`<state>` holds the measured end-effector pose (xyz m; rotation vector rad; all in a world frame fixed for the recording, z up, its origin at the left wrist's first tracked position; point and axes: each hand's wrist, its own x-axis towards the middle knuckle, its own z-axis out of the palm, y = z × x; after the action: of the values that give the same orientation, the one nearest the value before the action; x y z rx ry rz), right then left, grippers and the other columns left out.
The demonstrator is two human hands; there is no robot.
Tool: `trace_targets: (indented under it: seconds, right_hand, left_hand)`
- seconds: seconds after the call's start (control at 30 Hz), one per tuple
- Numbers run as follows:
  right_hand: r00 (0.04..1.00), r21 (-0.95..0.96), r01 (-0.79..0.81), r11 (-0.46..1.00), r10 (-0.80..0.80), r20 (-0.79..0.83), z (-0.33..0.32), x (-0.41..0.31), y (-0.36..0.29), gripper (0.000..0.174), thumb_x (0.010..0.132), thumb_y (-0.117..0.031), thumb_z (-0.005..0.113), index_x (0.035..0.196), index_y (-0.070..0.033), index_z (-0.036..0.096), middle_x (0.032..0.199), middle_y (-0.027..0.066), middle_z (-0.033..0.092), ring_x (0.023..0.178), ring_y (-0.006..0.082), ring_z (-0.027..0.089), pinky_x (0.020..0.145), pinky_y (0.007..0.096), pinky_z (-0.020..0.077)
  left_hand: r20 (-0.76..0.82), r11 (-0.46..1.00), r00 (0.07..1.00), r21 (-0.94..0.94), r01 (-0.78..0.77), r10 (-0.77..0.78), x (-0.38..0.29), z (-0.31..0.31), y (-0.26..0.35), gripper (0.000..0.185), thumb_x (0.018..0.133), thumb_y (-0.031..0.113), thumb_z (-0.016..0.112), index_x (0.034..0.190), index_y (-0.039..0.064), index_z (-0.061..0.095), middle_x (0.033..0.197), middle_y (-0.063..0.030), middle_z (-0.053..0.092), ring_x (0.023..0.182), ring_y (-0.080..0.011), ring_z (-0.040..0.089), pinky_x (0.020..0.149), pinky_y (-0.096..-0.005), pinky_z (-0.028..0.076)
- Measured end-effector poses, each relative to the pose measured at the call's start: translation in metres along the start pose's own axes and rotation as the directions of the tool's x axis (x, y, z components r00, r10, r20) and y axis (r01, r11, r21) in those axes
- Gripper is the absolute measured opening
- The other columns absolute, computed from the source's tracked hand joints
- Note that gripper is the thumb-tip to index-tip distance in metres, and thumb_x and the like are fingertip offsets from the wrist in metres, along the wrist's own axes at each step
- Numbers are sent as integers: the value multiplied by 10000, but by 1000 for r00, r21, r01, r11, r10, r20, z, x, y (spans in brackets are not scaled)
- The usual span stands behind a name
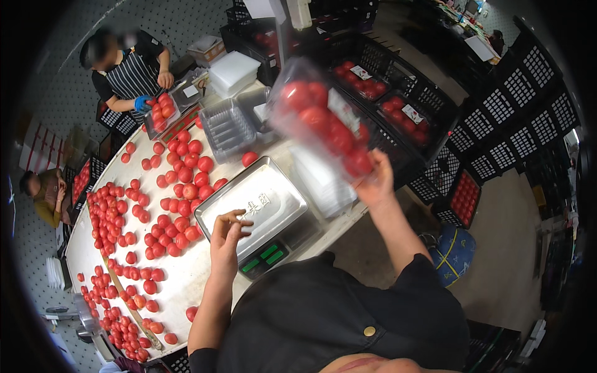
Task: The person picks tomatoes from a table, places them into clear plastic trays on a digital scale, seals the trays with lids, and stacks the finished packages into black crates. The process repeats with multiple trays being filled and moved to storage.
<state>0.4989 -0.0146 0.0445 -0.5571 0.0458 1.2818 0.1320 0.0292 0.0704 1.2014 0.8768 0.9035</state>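
My right hand (pixel 377 183) grips one end of a clear plastic pack of red tomatoes (pixel 322 119), raised and blurred, with a printed label on its face. Below and left of it is a digital scale with a bare steel pan (pixel 254 210) and a lit green display (pixel 266 258). Over the pan's near left edge hovers my left hand (pixel 227 240), fingers apart and loosely curled, holding nothing. Loose tomatoes (pixel 185 175) lie on the white table (pixel 179 286) left of the scale. Partly beneath the raised pack, a stack of white sheets (pixel 322 186) rests on the table.
Clear plastic trays (pixel 228 128) stand beyond the scale, near white foam sheets (pixel 234 72). A black crate (pixel 396 112) at right holds labelled tomato packs (pixel 403 119). Across the table, a co-worker's blue-gloved hand (pixel 142 103) touches a tomato-filled tray (pixel 161 114). Stacked crates (pixel 517 112) stand farther right.
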Motion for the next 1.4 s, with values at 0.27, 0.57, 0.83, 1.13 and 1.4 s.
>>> trace_targets:
  seconds: [0.27,0.57,0.83,1.13,1.4]
  right_hand:
    - [899,-321,395,861,-434,-57,1,103,-169,474,851,-326,659,1258,-112,542,1220,117,616,1091,315,614,911,517,524]
    - [817,-659,-10,752,-374,-439,-65,283,-232,517,920,-310,596,1389,-144,457,1380,136,506,1222,353,517,955,603,450]
    - [807,-748,185,637,-533,-254,-86,363,-243,758,809,-117,635,1505,-114,336,1344,139,533,1062,299,620,780,423,551]
    - [519,-941,-339,26,-829,-210,-57,335,-227,853,766,-257,754,1495,-134,329,1431,159,453,1171,354,552,900,476,526]
    - [910,-401,-331,-854,-401,103,-24,320,-166,894,833,-435,698,1560,-312,191,1602,168,188,1470,419,184,1032,692,353]
  left_hand:
    - [-309,978,932,28,208,-190,-53,-55,-41,193,975,211,540,1078,48,537,1177,-104,589,957,-184,618,808,-314,489]
    - [-462,967,854,-25,255,-238,-73,-63,-62,143,974,195,547,1035,66,540,1119,-82,607,909,-167,622,776,-300,492]
    - [-522,962,820,-5,273,-236,-73,-58,-67,81,989,181,531,1029,111,525,1079,-60,626,888,-155,630,759,-290,489]
    - [-554,949,787,-20,314,-272,-74,-52,-69,148,975,187,541,1061,66,534,1091,-81,619,913,-172,628,779,-309,493]
    - [-536,942,794,-6,337,-287,-66,-56,-75,126,994,210,538,1037,93,521,1066,-71,630,892,-156,644,765,-278,495]
